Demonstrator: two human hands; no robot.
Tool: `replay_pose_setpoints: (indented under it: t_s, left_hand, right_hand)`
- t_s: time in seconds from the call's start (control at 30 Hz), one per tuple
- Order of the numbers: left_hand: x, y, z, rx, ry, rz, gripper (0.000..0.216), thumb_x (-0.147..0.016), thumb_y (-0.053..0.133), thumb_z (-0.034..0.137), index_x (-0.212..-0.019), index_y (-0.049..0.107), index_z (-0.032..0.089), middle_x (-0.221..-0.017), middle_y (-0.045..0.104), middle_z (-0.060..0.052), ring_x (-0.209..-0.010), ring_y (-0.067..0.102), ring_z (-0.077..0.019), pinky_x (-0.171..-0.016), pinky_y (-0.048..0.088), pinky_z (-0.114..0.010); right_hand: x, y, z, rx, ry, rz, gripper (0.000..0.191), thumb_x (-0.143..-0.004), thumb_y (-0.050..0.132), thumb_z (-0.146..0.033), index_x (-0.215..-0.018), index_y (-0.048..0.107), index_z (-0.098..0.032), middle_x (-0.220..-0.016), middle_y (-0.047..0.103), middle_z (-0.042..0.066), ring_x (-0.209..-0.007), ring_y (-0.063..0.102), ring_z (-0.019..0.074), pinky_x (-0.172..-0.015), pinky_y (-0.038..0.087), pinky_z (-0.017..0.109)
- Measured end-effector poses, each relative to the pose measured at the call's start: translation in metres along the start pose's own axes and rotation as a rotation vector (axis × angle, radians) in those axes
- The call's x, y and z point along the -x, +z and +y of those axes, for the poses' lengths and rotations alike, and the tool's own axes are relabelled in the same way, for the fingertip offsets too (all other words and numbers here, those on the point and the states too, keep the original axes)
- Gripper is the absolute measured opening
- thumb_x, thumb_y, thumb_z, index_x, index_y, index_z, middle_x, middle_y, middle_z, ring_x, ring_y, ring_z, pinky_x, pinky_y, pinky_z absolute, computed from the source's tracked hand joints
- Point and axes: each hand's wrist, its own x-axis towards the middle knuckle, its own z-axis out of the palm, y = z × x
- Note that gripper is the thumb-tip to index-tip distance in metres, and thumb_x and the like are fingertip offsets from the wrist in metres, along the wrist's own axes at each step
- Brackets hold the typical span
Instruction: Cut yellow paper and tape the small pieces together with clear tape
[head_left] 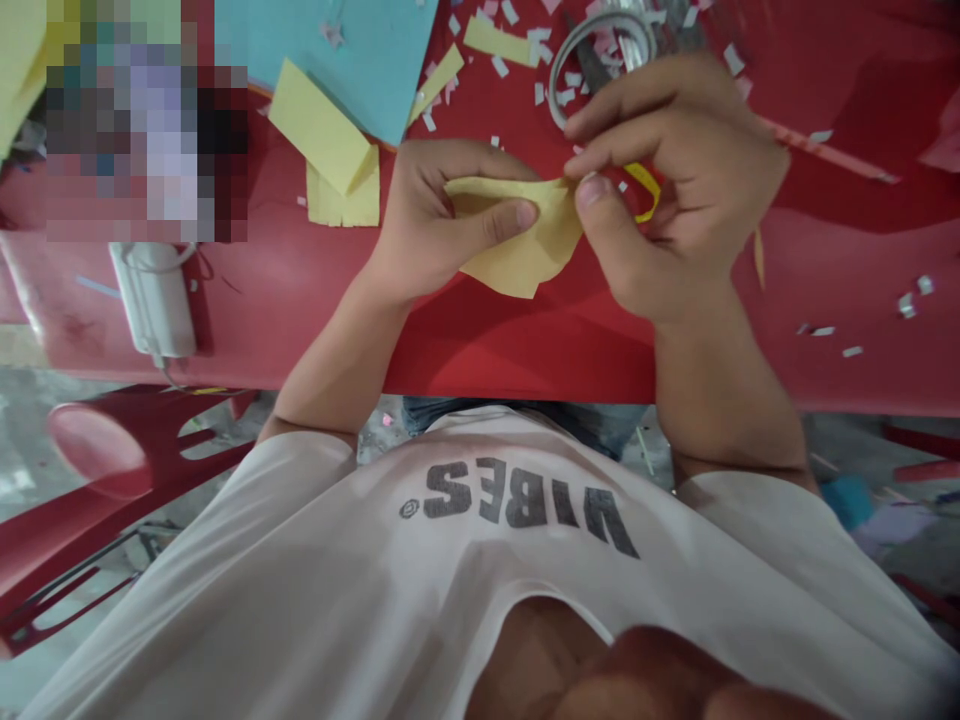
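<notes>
Two hands work over a red plastic table [517, 345] in the head view; the left hand [442, 220] pinches a piece of yellow paper [517, 240] between thumb and fingers, just above the table's near edge; the right hand [675, 190] clamps the paper's other side; a roll of tape [561, 85] lies beyond it on the table; a white shirt [300, 520] reads "VIBES", upside down.

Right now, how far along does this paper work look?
Done: paper scraps scattered on the red table suggest some cutting is finished. In hand: the left hand and right hand hold a curved yellow paper piece. Left: a folded yellow sheet and a blue card lie apart from both hands, though how much remains I cannot tell.
</notes>
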Motion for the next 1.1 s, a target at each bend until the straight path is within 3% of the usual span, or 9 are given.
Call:
replay_pose_setpoints:
  t_s: [0.13,0.3,0.4,0.57,0.7,0.83,0.97,1.1]
  left_hand:
    - [0.0,0.003,0.002,-0.015,-0.056,0.035,0.037,-0.07,0.092,0.058,-0.09,0.085,0.028,-0.072,0.072,-0.004,-0.064,0.068,-0.0222,-0.058,0.054,-0.035]
    - [-0.001,0.005,0.003,0.042,0.057,-0.005,0.037,-0.068,0.094,0.055,-0.093,0.087,0.029,-0.069,0.07,-0.003,-0.061,0.068,-0.0206,-0.055,0.054,-0.033]
    - [0.0,0.006,0.012,0.019,0.003,0.006,0.028,-0.078,0.09,0.049,-0.093,0.086,0.026,-0.075,0.073,-0.004,-0.065,0.068,-0.0187,-0.059,0.054,-0.032]
    - [0.001,0.003,0.014,-0.064,-0.051,-0.025,0.035,-0.076,0.088,0.057,-0.094,0.085,0.027,-0.082,0.077,-0.005,-0.069,0.068,-0.0219,-0.063,0.054,-0.035]
    - [-0.001,0.005,0.008,-0.039,0.007,0.025,0.027,-0.076,0.089,0.053,-0.091,0.085,0.031,-0.08,0.078,-0.004,-0.068,0.07,-0.0232,-0.058,0.052,-0.036]
    - [-0.001,0.013,0.017,0.018,0.034,0.098,0.017,-0.078,0.09,0.044,-0.089,0.086,0.032,-0.078,0.077,-0.002,-0.065,0.068,-0.0201,-0.056,0.049,-0.034]
    - [-0.002,0.013,0.024,-0.001,0.024,0.078,0.019,-0.076,0.092,0.045,-0.089,0.086,0.032,-0.078,0.077,-0.002,-0.062,0.064,-0.0178,-0.058,0.051,-0.033]
    - [-0.003,0.009,0.02,-0.051,0.054,0.057,0.024,-0.077,0.09,0.052,-0.091,0.087,0.032,-0.076,0.076,-0.002,-0.061,0.064,-0.0175,-0.061,0.054,-0.034]
  right_hand:
    - [-0.001,-0.002,-0.002,-0.026,0.005,-0.042,0.032,-0.1,0.063,-0.065,-0.099,0.074,-0.034,-0.11,0.074,0.001,-0.106,0.067,0.0314,-0.099,0.054,0.054]
    - [-0.003,0.0,-0.003,-0.068,-0.04,-0.009,0.029,-0.099,0.067,-0.06,-0.103,0.071,-0.032,-0.104,0.073,0.002,-0.105,0.068,0.0304,-0.098,0.055,0.051]
    - [-0.003,0.001,0.002,-0.062,-0.078,0.001,0.027,-0.101,0.066,-0.057,-0.1,0.07,-0.031,-0.106,0.072,0.003,-0.105,0.066,0.0304,-0.097,0.054,0.052]
    - [0.0,0.001,0.007,0.0,-0.124,-0.019,0.021,-0.101,0.064,-0.049,-0.098,0.069,-0.029,-0.11,0.071,0.004,-0.106,0.067,0.0306,-0.096,0.053,0.054]
    - [0.0,0.001,0.006,0.033,-0.124,-0.005,0.02,-0.095,0.066,-0.05,-0.094,0.071,-0.03,-0.109,0.072,0.002,-0.102,0.068,0.0301,-0.091,0.053,0.054]
    - [0.0,0.002,0.008,0.048,-0.138,-0.018,0.015,-0.094,0.066,-0.043,-0.095,0.075,-0.031,-0.111,0.074,0.003,-0.101,0.068,0.0292,-0.093,0.052,0.055]
    - [-0.001,0.002,0.01,0.07,-0.173,-0.009,0.022,-0.094,0.066,-0.05,-0.096,0.074,-0.029,-0.11,0.074,0.003,-0.101,0.069,0.0294,-0.095,0.051,0.057]
    - [-0.001,-0.002,0.008,0.136,-0.141,-0.049,0.033,-0.103,0.054,-0.056,-0.096,0.069,-0.029,-0.114,0.072,0.004,-0.107,0.068,0.0303,-0.103,0.046,0.059]
